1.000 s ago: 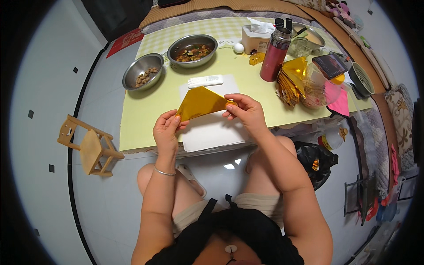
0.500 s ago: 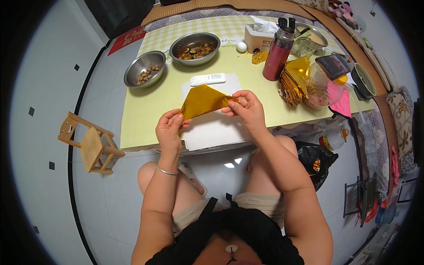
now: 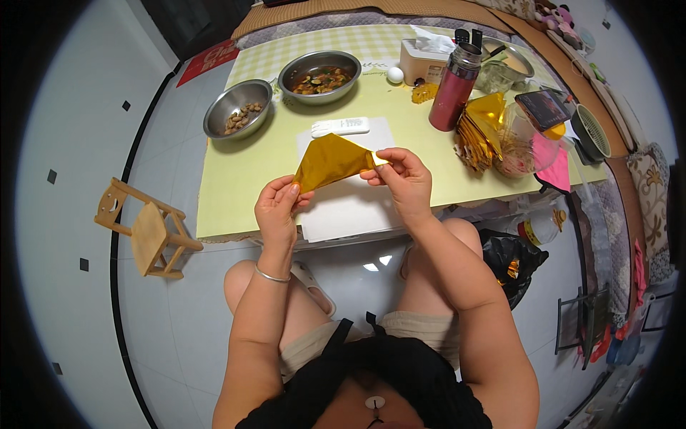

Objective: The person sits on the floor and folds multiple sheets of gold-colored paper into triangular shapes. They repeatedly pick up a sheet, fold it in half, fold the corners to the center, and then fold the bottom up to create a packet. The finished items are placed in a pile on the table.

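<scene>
A folded sheet of gold foil paper (image 3: 332,163) is stretched between both my hands above the table's near edge. My left hand (image 3: 279,203) pinches its lower left corner, thumb on top. At the other end, my right hand (image 3: 401,179) grips the right corner, where a pale, bright flap shows beside the thumb. Below the foil lies a white sheet (image 3: 343,220) on the table. A white remote-like object (image 3: 340,127) rests just beyond the foil. To the right stands a stack of folded gold foil pieces (image 3: 480,132).
Two steel bowls stand at the back left, one with nuts (image 3: 239,118), one with food in liquid (image 3: 319,77). A red thermos (image 3: 455,86), tissue box (image 3: 421,63), clear container (image 3: 516,154) and phone (image 3: 543,109) crowd the right. A wooden chair (image 3: 148,229) and black bag (image 3: 509,261) are on the floor.
The foil's right corner has turned a little under my right fingers, so a pale flap shows there now. Both hands still hold the foil in nearly the same place.
</scene>
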`<state>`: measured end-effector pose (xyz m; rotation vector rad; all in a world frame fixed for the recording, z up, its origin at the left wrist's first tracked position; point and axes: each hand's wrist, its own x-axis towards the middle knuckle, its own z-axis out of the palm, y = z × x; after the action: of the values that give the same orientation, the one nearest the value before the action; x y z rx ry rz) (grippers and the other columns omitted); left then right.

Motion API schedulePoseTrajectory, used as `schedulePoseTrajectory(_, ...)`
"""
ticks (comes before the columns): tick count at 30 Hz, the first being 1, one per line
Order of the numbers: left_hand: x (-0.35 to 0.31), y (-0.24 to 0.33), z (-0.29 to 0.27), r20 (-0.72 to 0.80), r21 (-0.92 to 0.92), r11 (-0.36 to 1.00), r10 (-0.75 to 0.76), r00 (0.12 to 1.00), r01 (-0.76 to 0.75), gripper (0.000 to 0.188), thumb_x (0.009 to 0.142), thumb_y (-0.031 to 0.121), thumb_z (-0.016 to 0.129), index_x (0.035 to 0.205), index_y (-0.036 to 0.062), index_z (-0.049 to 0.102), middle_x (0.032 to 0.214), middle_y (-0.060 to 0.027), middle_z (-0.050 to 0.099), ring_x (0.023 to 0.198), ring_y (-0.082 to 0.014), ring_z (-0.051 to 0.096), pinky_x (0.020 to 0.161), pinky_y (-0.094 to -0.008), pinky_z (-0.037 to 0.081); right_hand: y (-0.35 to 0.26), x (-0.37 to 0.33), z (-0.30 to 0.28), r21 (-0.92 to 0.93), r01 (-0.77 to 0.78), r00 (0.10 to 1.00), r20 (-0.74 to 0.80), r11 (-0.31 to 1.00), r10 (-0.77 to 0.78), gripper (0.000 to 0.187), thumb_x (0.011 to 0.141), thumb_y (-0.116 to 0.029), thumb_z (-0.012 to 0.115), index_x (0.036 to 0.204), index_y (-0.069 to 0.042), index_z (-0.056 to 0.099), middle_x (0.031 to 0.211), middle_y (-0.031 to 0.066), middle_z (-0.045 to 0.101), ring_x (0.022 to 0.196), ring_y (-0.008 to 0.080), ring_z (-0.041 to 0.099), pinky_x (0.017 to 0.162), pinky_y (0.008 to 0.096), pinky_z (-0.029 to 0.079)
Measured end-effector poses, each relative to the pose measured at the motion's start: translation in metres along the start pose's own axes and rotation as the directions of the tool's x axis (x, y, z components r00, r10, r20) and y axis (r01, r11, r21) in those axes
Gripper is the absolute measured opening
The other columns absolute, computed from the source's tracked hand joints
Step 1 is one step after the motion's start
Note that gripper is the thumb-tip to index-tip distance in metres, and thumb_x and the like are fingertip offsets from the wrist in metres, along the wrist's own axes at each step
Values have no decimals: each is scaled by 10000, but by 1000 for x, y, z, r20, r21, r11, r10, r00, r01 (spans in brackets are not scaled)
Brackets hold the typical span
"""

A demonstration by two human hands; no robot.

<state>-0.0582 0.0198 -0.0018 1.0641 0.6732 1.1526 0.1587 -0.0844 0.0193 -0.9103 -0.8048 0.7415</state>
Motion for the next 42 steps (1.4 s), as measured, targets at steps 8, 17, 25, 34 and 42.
schedulePoseTrajectory(8, 1, -1, -2, -12, -15, 1000, -6, 1000, 6, 194, 982, 24, 637, 1163, -41, 608, 967, -139, 731, 790, -190, 738, 682, -241, 587, 2, 0, -1, -21, 31, 999, 24, 999, -30, 179, 1055, -86, 547, 1167, 41, 604, 1011, 128, 699, 869, 226, 755, 757, 279, 622)
schedulePoseTrajectory(17, 1, -3, -1, 2, -23, 1000, 11, 1000, -11, 194, 980, 16, 635, 1164, -39, 607, 967, -139, 732, 796, -194, 741, 684, -240, 587, -1, 2, -2, -4, -11, 1000, -23, 1000, 10, 201, 1038, -57, 563, 1210, 41, 602, 997, 117, 709, 843, 202, 755, 717, 246, 607)
schedulePoseTrajectory(25, 4, 1, -12, 77, 36, 994, 104, 992, -107, 260, 965, -10, 645, 1219, -64, 631, 975, -130, 725, 801, -211, 732, 729, -274, 590, -18, 12, -24, -227, -308, 935, 109, 924, 338, 187, 995, -79, 644, 1133, 39, 687, 930, 105, 739, 806, 161, 742, 707, 246, 598)
schedulePoseTrajectory(34, 2, 10, -13, 146, 139, 985, 86, 986, -106, 191, 945, -15, 673, 1126, -71, 691, 962, -131, 740, 858, -216, 743, 747, -279, 591, -21, 3, -21, -384, -232, 945, 129, 894, 300, 132, 977, -92, 667, 1017, 16, 732, 832, 50, 725, 716, 95, 694, 636, 226, 550)
schedulePoseTrajectory(42, 6, 12, -19, 131, 417, 904, 43, 990, -95, 61, 894, 15, 749, 940, -24, 740, 829, -34, 723, 730, -80, 641, 663, -210, 499, -22, 0, -22, -444, -73, 978, 144, 893, 152, 136, 980, -74, 645, 924, 24, 720, 731, 44, 694, 582, 73, 611, 557, 242, 511)
